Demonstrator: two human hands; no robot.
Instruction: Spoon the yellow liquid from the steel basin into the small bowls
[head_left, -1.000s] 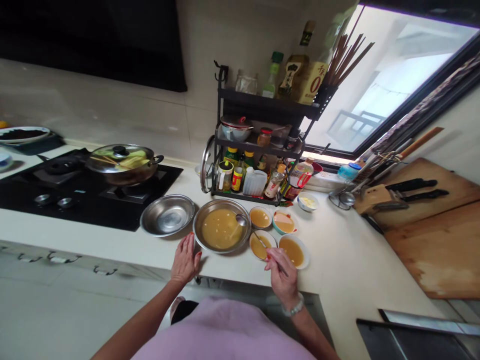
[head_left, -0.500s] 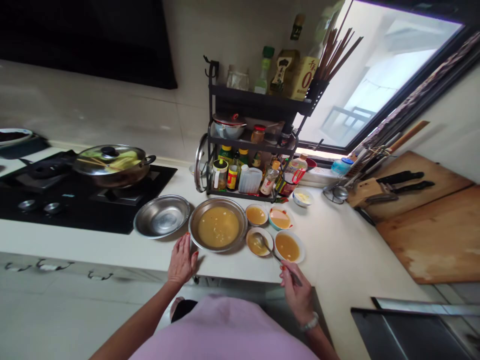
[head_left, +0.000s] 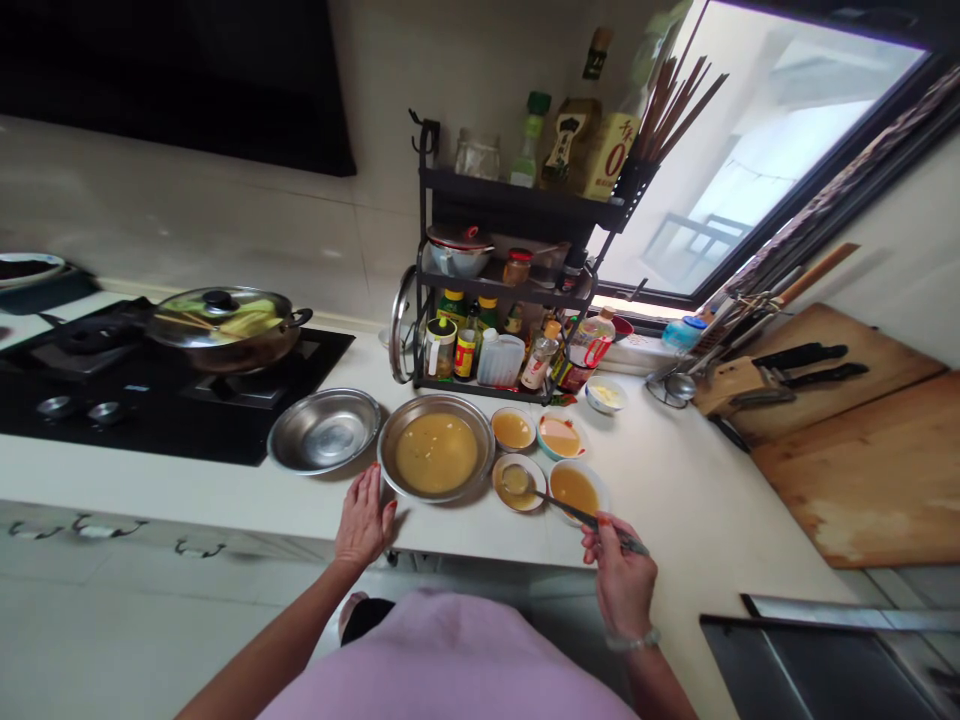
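Observation:
My right hand [head_left: 622, 575] is closed around the handle of a metal spoon [head_left: 564, 508], whose round bowl holds brownish liquid. That end sits over a small white bowl [head_left: 504, 497] containing similar liquid. My left hand [head_left: 364, 520] lies with fingers stretched at the counter's edge, the fingertips by the rim of a wide metal basin [head_left: 437, 455] of yellow-brown liquid with pale bits. Close by stand a small bowl of yellow liquid [head_left: 513, 430], a bowl of orange liquid [head_left: 561, 436] and a white bowl of brown liquid [head_left: 574, 488].
A shallow metal basin [head_left: 324, 432] stands left of the full one. A lidded pan [head_left: 225, 330] rests on the black cooktop [head_left: 150, 400]. Behind the bowls rises a black rack [head_left: 517, 190] of bottles and jars. Knives in a block [head_left: 727, 385] and wooden boards [head_left: 862, 480] are at right.
My right hand has moved right and slightly down with the spoon. The spoon's bowl, lower in the small white bowl before, now shows level and filled. My left hand stays put.

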